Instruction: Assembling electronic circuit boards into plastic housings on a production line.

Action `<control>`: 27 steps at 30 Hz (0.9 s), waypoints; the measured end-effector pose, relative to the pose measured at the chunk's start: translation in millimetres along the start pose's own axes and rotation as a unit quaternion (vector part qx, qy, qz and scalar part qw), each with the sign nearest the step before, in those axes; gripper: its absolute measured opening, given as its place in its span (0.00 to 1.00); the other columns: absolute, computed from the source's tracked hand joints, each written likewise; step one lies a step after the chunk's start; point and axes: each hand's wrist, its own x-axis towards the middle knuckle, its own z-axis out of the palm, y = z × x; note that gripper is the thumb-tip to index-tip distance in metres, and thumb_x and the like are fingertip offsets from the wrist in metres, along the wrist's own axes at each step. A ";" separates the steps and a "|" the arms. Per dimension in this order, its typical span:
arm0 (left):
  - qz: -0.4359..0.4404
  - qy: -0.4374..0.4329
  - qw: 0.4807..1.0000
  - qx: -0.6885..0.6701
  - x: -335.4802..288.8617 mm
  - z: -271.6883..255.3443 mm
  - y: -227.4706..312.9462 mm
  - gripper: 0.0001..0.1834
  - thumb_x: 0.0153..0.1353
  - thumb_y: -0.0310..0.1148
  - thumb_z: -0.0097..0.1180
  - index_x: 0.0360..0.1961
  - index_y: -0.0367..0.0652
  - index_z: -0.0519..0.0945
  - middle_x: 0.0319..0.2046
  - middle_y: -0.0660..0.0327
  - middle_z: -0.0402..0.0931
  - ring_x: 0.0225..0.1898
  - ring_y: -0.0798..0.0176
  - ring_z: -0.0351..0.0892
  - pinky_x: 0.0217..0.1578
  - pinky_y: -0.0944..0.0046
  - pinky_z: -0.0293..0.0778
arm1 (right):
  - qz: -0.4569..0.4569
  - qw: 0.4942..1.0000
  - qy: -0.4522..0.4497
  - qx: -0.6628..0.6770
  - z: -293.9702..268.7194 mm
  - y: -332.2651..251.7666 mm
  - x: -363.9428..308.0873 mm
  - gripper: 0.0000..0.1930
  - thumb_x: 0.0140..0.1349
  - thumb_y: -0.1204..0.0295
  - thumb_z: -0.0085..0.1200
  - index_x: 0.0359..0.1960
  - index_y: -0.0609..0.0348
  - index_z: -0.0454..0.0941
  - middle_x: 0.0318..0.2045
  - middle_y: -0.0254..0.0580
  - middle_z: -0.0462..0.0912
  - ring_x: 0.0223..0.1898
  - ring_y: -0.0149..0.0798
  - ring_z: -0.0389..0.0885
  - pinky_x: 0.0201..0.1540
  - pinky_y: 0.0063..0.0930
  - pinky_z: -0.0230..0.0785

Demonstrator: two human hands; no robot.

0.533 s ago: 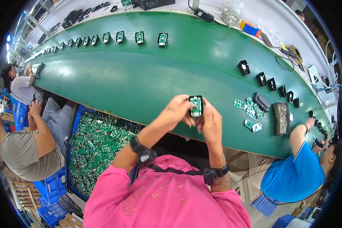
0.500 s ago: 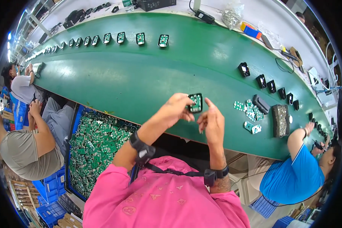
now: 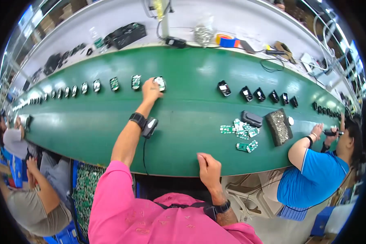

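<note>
My left hand [image 3: 151, 90] reaches out to the far side of the green table, its fingers closed on a small black plastic case with a circuit board [image 3: 160, 83] in it. This case is at the right end of a long row of similar cases; the neighbouring filled case [image 3: 136, 82] is just left of my hand. Close to the table's front edge, my right hand [image 3: 210, 168] is curled closed, with nothing visible in it. To its right lie a pile of loose green circuit boards [image 3: 244, 129] and two more boards [image 3: 247, 146].
More black cases [image 3: 259, 94] form a row at the right. A dark block [image 3: 279, 127] and a dark grey plastic piece [image 3: 252, 118] lie near the loose boards. A co-worker in blue [image 3: 317, 175] sits at right. A bin of boards [image 3: 87, 191] stands lower left.
My left hand has carried the filled case forward and left to the end of the row. My right hand has drawn back toward the table edge and curled. The view has tilted up.
</note>
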 end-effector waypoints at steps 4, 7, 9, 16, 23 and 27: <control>0.136 0.036 0.971 0.195 -27.5 8.5 109.5 0.29 0.62 0.38 0.60 0.61 0.36 0.71 0.51 0.44 0.77 0.56 0.43 0.76 0.55 0.49 0.73 | 0.162 0.967 0.135 -0.141 -83.1 26.0 -42.7 0.13 0.69 0.70 0.55 0.28 0.66 0.76 0.17 0.46 0.72 0.20 0.35 0.71 0.26 0.34 0.66; 0.336 -0.028 0.936 0.103 -42.7 48.5 138.3 0.37 0.57 0.48 0.65 0.62 0.35 0.71 0.60 0.45 0.71 0.60 0.42 0.74 0.57 0.48 0.72 | 0.211 0.946 0.206 -0.135 -101.1 39.4 -43.4 0.10 0.69 0.71 0.55 0.32 0.65 0.78 0.19 0.44 0.72 0.21 0.32 0.70 0.27 0.34 0.66; 0.316 -0.058 0.934 0.158 -76.3 116.0 163.3 0.44 0.51 0.56 0.68 0.61 0.34 0.71 0.58 0.45 0.73 0.59 0.42 0.74 0.56 0.48 0.72 | 0.103 0.952 0.247 -0.146 -97.5 36.3 -8.6 0.07 0.67 0.74 0.55 0.41 0.65 0.79 0.24 0.46 0.76 0.24 0.36 0.73 0.30 0.34 0.68; 0.191 -0.168 0.954 0.160 -75.7 184.9 185.9 0.41 0.45 0.56 0.70 0.54 0.38 0.75 0.48 0.45 0.81 0.46 0.41 0.82 0.47 0.47 0.77 | 0.025 0.962 0.036 -0.269 -76.2 41.4 74.6 0.18 0.60 0.75 0.60 0.52 0.62 0.78 0.44 0.49 0.78 0.39 0.56 0.81 0.41 0.43 0.74; 0.144 -0.223 0.964 -0.025 -133.3 75.7 174.7 0.38 0.42 0.45 0.75 0.53 0.37 0.74 0.40 0.52 0.83 0.43 0.59 0.84 0.46 0.61 0.79 | 0.103 0.916 -0.165 -0.350 -88.3 42.9 109.1 0.17 0.54 0.69 0.66 0.43 0.61 0.78 0.44 0.53 0.78 0.43 0.58 0.81 0.44 0.49 0.75; 0.130 -0.236 0.955 -0.120 -184.7 23.4 159.1 0.40 0.41 0.40 0.74 0.56 0.37 0.74 0.40 0.52 0.82 0.37 0.60 0.84 0.42 0.61 0.80 | 0.076 0.932 -0.194 -0.296 -100.8 28.0 114.8 0.11 0.53 0.70 0.66 0.34 0.63 0.79 0.33 0.51 0.82 0.33 0.55 0.82 0.38 0.43 0.76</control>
